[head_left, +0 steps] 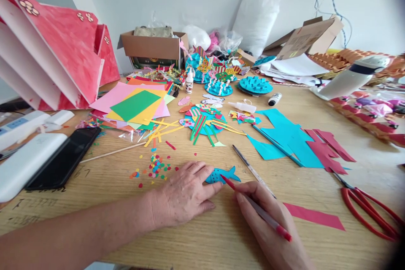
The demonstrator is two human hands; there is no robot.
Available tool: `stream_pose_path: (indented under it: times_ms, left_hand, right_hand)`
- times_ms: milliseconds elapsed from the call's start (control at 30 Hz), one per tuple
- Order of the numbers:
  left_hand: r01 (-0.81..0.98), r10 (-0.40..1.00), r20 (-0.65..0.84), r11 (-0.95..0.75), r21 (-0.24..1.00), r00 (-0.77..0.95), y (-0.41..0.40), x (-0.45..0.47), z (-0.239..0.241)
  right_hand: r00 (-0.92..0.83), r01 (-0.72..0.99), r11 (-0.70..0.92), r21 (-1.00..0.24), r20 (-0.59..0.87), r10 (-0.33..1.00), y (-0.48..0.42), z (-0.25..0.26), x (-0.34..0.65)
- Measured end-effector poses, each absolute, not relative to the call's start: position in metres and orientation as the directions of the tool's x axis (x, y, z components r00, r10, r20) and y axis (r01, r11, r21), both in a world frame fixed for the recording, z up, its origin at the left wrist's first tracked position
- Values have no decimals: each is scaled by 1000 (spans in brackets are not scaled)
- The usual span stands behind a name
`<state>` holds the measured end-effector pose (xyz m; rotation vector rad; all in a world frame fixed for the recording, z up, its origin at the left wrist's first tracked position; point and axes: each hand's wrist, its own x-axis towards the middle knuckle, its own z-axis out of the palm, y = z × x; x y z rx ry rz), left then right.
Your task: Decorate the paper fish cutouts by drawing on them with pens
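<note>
A blue paper fish (216,175) with dark dots lies flat on the wooden table. My left hand (187,190) rests on the table with its fingers spread, the fingertips pressing the fish's head end. In my right hand (265,215) is a red pen (268,220), its tip at the middle of the fish. A second, clear-barrelled pen (248,163) lies just beyond my right hand, and a red paper strip (314,216) is to its right. Left of the fish, small coloured paper dots (158,166) are scattered.
Red-handled scissors (363,206) lie at the right, beside red and blue paper pieces (284,135). Coloured sheets (136,105), paper strips (161,130) and decorated fish lie further back. A black phone (65,158) and white power bank (31,164) are at the left.
</note>
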<state>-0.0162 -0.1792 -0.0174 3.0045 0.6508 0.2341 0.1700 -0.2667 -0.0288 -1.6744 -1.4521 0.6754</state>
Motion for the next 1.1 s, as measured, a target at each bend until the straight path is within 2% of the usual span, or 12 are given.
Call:
stream_pose_path:
  times_ms: [1100]
  left_hand:
    - [406, 413, 131, -911, 76, 901, -178, -17, -17]
  right_hand:
    - [180, 581, -15, -814, 111, 977, -266, -26, 169]
